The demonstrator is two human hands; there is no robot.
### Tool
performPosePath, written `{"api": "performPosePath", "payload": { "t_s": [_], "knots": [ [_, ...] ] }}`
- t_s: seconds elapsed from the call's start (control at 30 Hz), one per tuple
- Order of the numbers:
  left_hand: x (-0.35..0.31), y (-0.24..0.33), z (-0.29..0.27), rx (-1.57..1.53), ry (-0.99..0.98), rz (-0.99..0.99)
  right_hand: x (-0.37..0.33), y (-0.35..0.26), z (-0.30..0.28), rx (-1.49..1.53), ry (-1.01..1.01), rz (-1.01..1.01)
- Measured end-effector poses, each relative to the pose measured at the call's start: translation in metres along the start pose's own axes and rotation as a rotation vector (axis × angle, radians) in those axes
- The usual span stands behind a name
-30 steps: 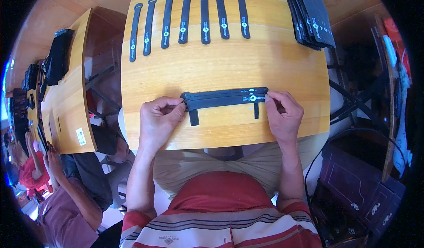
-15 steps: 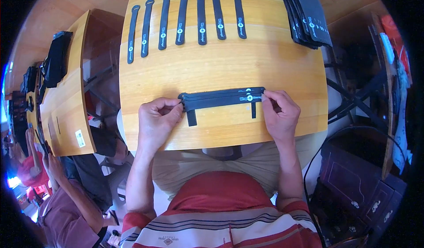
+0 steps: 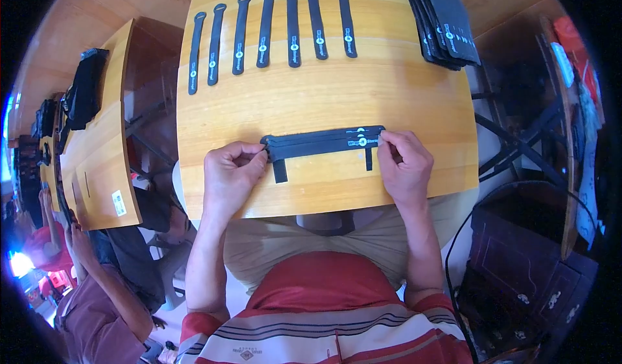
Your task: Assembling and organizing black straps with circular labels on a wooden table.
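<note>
Before me on the table lies a small overlapping stack of black straps (image 3: 317, 144) with pale printing near its right end. My left hand (image 3: 234, 168) pinches the stack's left end between thumb and fingers. At the opposite end, my right hand (image 3: 405, 164) holds the right corner in a similar pinch. Two short black strips stick out toward me from under the stack: a wider one (image 3: 280, 171) near my left hand and a narrower one (image 3: 368, 159) near my right. Where the strips run beneath the straps is hidden.
Several single black straps (image 3: 265, 30) lie in a spaced row across the far part of the wooden table (image 3: 311, 95). A pile of black straps (image 3: 447, 24) sits at the far right corner. Left, another person (image 3: 107, 299) works at a second table (image 3: 97, 170). A dark cabinet (image 3: 518, 273) stands right.
Both hands keep their pinch on the strap stack. The view has shifted slightly, so more of a black item shows at the table's far edge.
</note>
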State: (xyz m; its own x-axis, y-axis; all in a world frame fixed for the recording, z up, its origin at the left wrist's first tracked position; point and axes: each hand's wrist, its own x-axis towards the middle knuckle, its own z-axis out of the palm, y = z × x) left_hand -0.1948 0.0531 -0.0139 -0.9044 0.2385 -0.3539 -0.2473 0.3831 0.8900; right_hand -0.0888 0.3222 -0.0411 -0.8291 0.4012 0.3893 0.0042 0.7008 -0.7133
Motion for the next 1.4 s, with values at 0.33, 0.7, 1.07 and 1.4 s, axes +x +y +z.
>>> {"api": "performPosePath", "payload": {
  "t_s": [0.33, 0.7, 1.07, 1.4],
  "knots": [
    [0.001, -0.001, 0.001, 0.064, 0.022, 0.016, -0.001, 0.0, 0.002, -0.079, 0.018, -0.064],
    [0.005, -0.01, 0.001, 0.083, 0.025, 0.1, 0.001, -0.002, -0.003, -0.093, -0.036, 0.011],
    [0.0, -0.013, 0.002, 0.266, 0.08, 0.215, 0.007, -0.005, -0.009, -0.127, -0.111, 0.049],
    [-0.015, -0.009, 0.009, 0.633, 0.175, 0.556, 0.002, -0.007, -0.007, -0.261, -0.122, 0.037]
  ]
}}
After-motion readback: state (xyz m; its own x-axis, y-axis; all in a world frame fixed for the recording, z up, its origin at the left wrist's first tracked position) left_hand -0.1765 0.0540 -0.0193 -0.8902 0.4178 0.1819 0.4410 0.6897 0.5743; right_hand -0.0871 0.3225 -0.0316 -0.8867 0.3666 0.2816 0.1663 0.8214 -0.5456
